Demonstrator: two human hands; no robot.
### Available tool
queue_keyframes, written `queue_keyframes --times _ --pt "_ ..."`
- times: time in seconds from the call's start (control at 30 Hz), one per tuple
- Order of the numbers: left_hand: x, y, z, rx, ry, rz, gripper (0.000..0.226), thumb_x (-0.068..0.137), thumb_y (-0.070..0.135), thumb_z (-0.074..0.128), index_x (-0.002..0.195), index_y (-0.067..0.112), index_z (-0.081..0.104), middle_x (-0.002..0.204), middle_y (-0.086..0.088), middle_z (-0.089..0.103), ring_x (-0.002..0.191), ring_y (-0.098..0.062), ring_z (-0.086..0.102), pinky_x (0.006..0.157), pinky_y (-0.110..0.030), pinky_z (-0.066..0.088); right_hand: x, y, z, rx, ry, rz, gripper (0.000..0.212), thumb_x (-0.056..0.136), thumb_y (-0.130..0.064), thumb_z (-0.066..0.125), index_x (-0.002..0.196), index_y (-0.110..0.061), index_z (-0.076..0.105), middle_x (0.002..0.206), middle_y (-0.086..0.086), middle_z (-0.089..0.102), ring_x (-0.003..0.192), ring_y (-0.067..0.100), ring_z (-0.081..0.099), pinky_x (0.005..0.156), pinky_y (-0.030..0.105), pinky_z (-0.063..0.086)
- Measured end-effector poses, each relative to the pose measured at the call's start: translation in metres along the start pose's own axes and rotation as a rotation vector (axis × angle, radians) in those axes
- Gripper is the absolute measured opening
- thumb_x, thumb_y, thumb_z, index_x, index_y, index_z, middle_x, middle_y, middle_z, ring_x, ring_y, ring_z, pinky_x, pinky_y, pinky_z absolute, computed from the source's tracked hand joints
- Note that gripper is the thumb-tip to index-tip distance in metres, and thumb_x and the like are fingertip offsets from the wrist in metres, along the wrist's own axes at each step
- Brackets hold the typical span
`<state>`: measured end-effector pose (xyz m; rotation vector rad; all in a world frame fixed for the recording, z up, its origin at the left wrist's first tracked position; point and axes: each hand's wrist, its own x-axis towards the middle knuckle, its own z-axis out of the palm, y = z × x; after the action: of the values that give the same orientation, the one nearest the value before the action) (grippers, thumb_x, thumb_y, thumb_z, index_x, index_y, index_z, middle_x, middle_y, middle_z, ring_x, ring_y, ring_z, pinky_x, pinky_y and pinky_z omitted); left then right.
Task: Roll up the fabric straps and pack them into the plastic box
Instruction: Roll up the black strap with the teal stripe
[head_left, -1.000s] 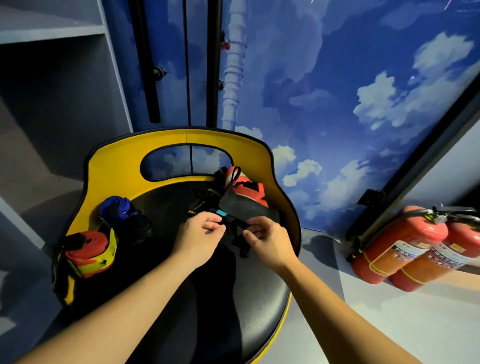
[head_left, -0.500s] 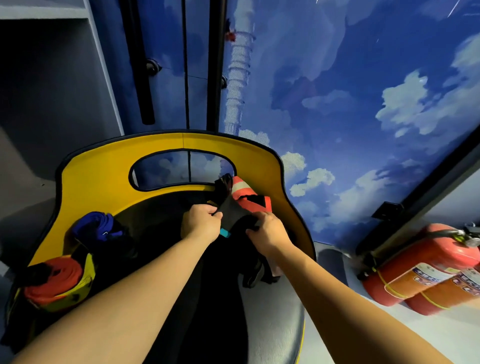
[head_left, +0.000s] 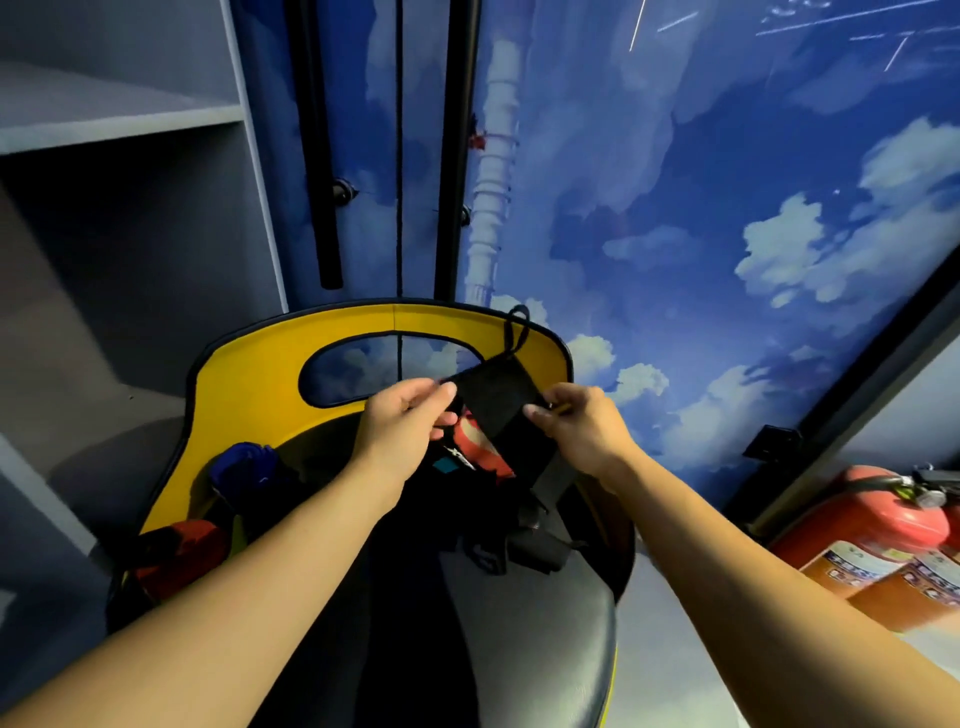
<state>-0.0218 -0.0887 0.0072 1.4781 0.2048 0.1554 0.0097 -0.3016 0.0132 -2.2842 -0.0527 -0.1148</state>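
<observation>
From the head camera, the left hand (head_left: 402, 423) and right hand (head_left: 576, 428) each pinch one side edge of a wide black strap (head_left: 498, 402), holding its end raised above the chair seat (head_left: 530, 623) while the rest trails down. Rolling seems just beginning; next, the held end needs tucking over tightly. No plastic box is visible.

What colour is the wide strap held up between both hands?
Black. The strap, pinched by the left hand and right hand, shows best in the head view.
</observation>
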Motion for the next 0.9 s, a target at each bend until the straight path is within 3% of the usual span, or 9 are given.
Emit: queue_keyframes --times 0.1,0.17,0.27,0.47,0.57,0.63,0.7,0.8,0.9 --pt "-0.014 0.013 -0.012 -0.175 0.015 -0.215 0.017 0.098 0.021 0.061 0.100 0.006 0.071 0.084 -0.007 0.071 0.071 -0.019 0.066 0.066 -0.029 0.051 -0.012 -0.027 -0.014 0.125 0.050 -0.053 0.010 0.090 -0.022 0.075 0.088 -0.017 0.067 0.076 -0.006 0.061 0.067 0.004 0.058 0.059 0.011 0.040" --pt "-0.027 0.016 -0.018 -0.096 -0.028 -0.291 0.015 0.098 0.017 0.061 0.094 0.005 0.069 0.080 -0.009 0.069 0.066 -0.019 0.064 0.065 -0.029 0.051 -0.020 -0.043 -0.022 0.207 0.068 -0.113 0.009 0.089 -0.007 0.072 0.085 -0.015 0.069 0.071 -0.008 0.060 0.061 -0.001 0.056 0.063 0.017 0.044" --pt "-0.050 0.018 -0.025 -0.016 -0.139 -0.404 0.020 0.098 0.021 0.063 0.094 0.002 0.070 0.083 -0.014 0.073 0.070 -0.022 0.067 0.068 -0.033 0.055 -0.034 -0.070 -0.030 0.304 0.104 -0.142 0.012 0.091 -0.004 0.067 0.083 -0.012 0.071 0.068 -0.008 0.061 0.056 -0.005 0.051 0.057 0.016 0.043" --pt "-0.071 0.036 -0.023 -0.263 -0.193 -0.615 0.046 0.098 0.039 0.059 0.104 -0.006 0.068 0.088 -0.022 0.076 0.090 -0.034 0.070 0.075 -0.044 0.055 -0.061 -0.092 -0.039 0.431 0.042 -0.211 0.011 0.091 -0.005 0.070 0.096 -0.012 0.076 0.091 0.002 0.074 0.077 0.007 0.065 0.070 0.023 0.055" --pt "-0.062 0.053 -0.023 -0.350 -0.174 -0.623 0.043 0.092 0.046 0.066 0.097 0.003 0.069 0.078 -0.016 0.075 0.081 -0.031 0.070 0.070 -0.043 0.058 -0.075 -0.084 -0.038 0.349 -0.021 -0.327 0.018 0.087 0.000 0.073 0.089 -0.018 0.076 0.095 -0.001 0.073 0.086 0.004 0.067 0.080 0.016 0.051" --pt "-0.054 0.058 -0.023 -0.235 -0.207 -0.605 0.037 0.087 0.040 0.074 0.105 0.008 0.073 0.088 -0.011 0.077 0.082 -0.026 0.072 0.066 -0.038 0.059 -0.083 -0.071 -0.034 0.317 -0.055 -0.374 0.013 0.083 -0.001 0.077 0.088 -0.013 0.078 0.097 -0.002 0.073 0.091 0.007 0.069 0.085 0.020 0.051" --pt "-0.050 0.058 -0.022 -0.096 -0.245 -0.584 0.032 0.090 0.023 0.072 0.119 0.010 0.070 0.100 -0.008 0.077 0.093 -0.024 0.071 0.073 -0.036 0.057 -0.092 -0.059 -0.032 0.249 -0.091 -0.405 0.017 0.079 -0.005 0.076 0.090 -0.018 0.080 0.099 -0.008 0.072 0.096 0.009 0.069 0.089 0.024 0.053" --pt "-0.052 0.060 -0.020 -0.070 -0.264 -0.533 0.015 0.095 0.009 0.065 0.109 0.014 0.068 0.089 -0.003 0.077 0.092 -0.020 0.068 0.079 -0.033 0.053 -0.101 -0.048 -0.028 0.169 -0.150 -0.407 0.027 0.075 -0.010 0.067 0.091 -0.027 0.081 0.105 -0.013 0.070 0.102 0.008 0.067 0.094 0.026 0.053" --pt "-0.048 0.060 -0.020 -0.075 -0.225 -0.428 0.021 0.092 0.007 0.068 0.109 0.020 0.065 0.101 -0.003 0.073 0.100 -0.021 0.067 0.090 -0.035 0.052 -0.102 -0.040 -0.025 0.245 -0.191 -0.360 0.028 0.083 -0.004 0.068 0.092 -0.028 0.080 0.108 -0.012 0.072 0.105 0.008 0.068 0.096 0.028 0.053"
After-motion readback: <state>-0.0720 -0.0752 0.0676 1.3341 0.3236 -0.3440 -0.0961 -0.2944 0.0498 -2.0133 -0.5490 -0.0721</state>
